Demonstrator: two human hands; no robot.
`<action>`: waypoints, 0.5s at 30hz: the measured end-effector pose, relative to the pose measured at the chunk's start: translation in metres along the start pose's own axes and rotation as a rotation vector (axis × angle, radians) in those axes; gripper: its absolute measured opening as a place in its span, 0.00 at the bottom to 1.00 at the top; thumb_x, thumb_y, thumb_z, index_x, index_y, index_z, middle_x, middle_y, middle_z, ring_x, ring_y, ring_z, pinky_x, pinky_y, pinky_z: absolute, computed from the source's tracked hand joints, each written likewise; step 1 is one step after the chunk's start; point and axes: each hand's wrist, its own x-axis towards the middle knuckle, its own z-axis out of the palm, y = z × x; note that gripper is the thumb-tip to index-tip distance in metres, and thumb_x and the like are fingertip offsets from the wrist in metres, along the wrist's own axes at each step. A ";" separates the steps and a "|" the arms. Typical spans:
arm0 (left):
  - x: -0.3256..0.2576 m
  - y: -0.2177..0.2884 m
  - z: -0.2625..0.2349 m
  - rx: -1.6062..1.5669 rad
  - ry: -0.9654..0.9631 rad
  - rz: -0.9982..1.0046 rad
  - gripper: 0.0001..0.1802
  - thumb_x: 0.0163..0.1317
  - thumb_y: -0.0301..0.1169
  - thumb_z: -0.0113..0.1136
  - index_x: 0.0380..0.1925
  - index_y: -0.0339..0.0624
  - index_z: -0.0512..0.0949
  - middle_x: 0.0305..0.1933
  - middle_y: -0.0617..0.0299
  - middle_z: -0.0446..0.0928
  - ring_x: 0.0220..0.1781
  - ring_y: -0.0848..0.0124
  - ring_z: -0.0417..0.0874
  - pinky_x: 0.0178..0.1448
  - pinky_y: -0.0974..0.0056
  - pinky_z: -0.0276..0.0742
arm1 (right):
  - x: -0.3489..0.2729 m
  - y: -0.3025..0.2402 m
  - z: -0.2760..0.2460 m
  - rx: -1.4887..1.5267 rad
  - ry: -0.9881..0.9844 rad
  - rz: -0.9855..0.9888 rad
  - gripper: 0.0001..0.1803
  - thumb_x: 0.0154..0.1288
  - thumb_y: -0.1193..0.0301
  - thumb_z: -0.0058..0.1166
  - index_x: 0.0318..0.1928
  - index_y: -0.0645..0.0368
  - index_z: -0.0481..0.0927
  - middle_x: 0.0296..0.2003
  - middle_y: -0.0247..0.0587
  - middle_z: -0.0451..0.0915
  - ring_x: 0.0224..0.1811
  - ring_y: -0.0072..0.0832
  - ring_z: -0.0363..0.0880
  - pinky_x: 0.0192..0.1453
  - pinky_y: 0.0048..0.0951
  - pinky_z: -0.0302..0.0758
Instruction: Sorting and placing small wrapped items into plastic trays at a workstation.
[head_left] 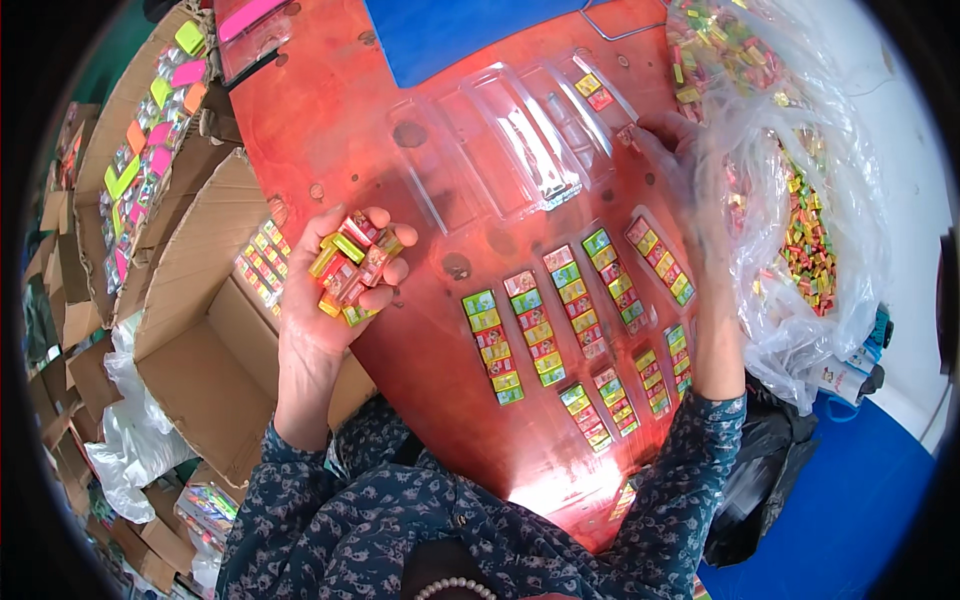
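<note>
My left hand (340,275), palm up, is curled around a handful of small wrapped candies (345,255) in red, yellow and green. At the far right of the red table, my right hand (675,140) has its fingers drawn together beside a narrow clear plastic tray (615,100). That tray has two candies (594,91) in its far end. Whatever the right fingertips pinch is too small to make out. Wider clear trays (470,140) lie left of it with no candies in them. Nearer me, several narrow trays (535,325) each hold a row of candies.
A large clear plastic bag (745,225) full of loose candies stands along the right edge. An open cardboard box (205,345) sits left of the table, with filled trays (265,262) inside. Another box (150,165) holds bright-lidded packs. A blue sheet (450,35) lies at the far edge.
</note>
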 end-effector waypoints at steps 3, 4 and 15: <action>0.001 0.000 0.001 0.016 -0.002 -0.001 0.21 0.64 0.42 0.42 0.39 0.32 0.75 0.42 0.40 0.74 0.30 0.58 0.76 0.17 0.68 0.71 | -0.001 -0.009 0.001 -0.104 0.047 -0.007 0.08 0.55 0.73 0.54 0.35 0.65 0.79 0.25 0.50 0.79 0.26 0.34 0.78 0.32 0.32 0.71; 0.000 0.000 0.001 0.017 0.000 0.001 0.21 0.64 0.42 0.42 0.39 0.32 0.75 0.42 0.40 0.74 0.30 0.58 0.76 0.17 0.68 0.71 | -0.001 -0.011 0.003 -0.101 0.046 -0.008 0.08 0.55 0.73 0.54 0.35 0.65 0.79 0.25 0.50 0.79 0.26 0.34 0.78 0.32 0.32 0.71; 0.001 -0.001 0.002 0.016 -0.036 0.000 0.22 0.64 0.43 0.42 0.40 0.33 0.74 0.42 0.41 0.74 0.30 0.58 0.77 0.18 0.68 0.73 | 0.010 -0.007 0.013 0.353 0.156 0.030 0.07 0.58 0.75 0.54 0.34 0.68 0.79 0.25 0.31 0.78 0.25 0.16 0.70 0.29 0.20 0.67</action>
